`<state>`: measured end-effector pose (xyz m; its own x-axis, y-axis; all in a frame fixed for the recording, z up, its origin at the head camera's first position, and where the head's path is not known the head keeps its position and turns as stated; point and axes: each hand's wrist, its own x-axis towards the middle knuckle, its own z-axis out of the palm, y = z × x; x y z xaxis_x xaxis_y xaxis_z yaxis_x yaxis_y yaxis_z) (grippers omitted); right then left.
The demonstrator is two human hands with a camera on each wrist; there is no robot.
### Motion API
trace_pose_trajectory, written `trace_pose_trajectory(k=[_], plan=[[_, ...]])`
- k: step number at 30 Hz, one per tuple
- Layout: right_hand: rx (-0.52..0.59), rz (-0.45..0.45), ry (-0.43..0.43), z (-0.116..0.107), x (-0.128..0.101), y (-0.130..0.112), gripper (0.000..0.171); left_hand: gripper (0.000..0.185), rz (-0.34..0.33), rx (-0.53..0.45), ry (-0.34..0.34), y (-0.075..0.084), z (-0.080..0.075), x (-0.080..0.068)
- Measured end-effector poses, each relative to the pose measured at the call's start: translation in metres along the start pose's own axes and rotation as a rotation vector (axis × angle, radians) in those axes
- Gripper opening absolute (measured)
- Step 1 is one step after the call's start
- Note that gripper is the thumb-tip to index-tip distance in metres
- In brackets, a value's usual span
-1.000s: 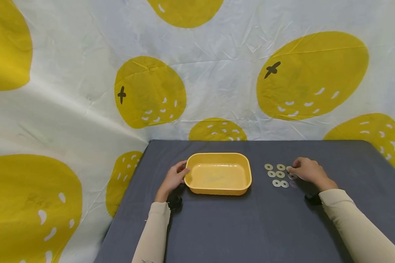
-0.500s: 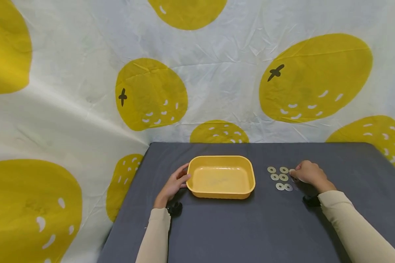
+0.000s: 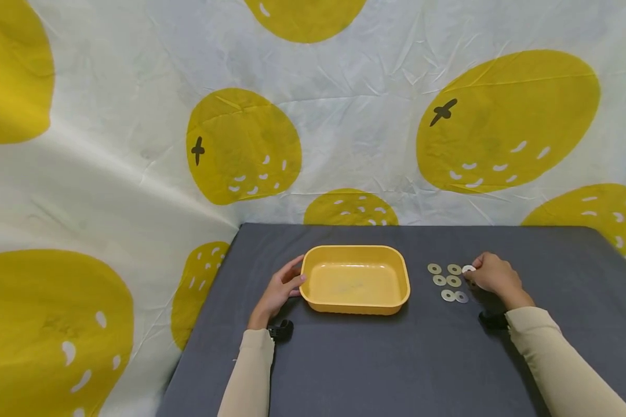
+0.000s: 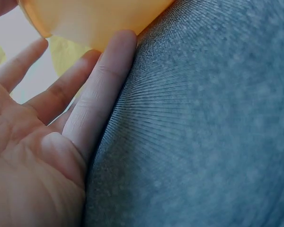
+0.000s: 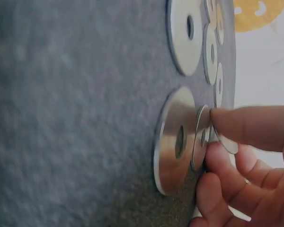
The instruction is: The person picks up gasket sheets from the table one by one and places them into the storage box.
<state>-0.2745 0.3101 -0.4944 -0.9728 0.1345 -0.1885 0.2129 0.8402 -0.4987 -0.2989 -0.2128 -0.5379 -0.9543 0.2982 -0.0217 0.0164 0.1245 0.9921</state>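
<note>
My left hand (image 3: 277,291) rests against the left end of a yellow rectangular tray (image 3: 355,308). In the left wrist view its fingers (image 4: 92,94) lie fairly straight along the tray's outer wall (image 4: 85,23), low over the cloth. To the right of the tray, flat metal washers with centre holes lie in rough rows. At the far right corner of this group, my right hand (image 3: 495,277) pinches a washer (image 3: 468,269) at its edge. In the right wrist view, a larger-looking near washer (image 5: 173,142) lies flat, just beside the fingers.
Several more washers, one of them a front-row washer (image 3: 448,295), lie left of the right hand. A dark grey cloth (image 3: 355,365) covers the table. A white sheet with yellow fruit shapes (image 3: 355,156) hangs behind the table and along the left side.
The head view has shifted slightly, moving everything in it a little rightward. Beside the right fingertips, the far corner washer shows more fully now. The left hand keeps its place on the tray.
</note>
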Motion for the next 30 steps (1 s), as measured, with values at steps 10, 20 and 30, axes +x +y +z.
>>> trace_pose_trajectory(k=[10,20,30], plan=[[0.077,-0.145,0.221,0.005,-0.001,-0.01,0.029,0.057,0.0,0.015,0.022,-0.003,0.0,-0.001],[0.162,-0.284,0.279,-0.001,-0.014,-0.052,0.029,0.06,0.004,-0.002,0.015,0.0,-0.002,-0.002],[0.216,-0.364,0.254,0.002,-0.041,-0.11,0.028,0.062,-0.01,-0.059,-0.011,-0.001,0.0,-0.001]])
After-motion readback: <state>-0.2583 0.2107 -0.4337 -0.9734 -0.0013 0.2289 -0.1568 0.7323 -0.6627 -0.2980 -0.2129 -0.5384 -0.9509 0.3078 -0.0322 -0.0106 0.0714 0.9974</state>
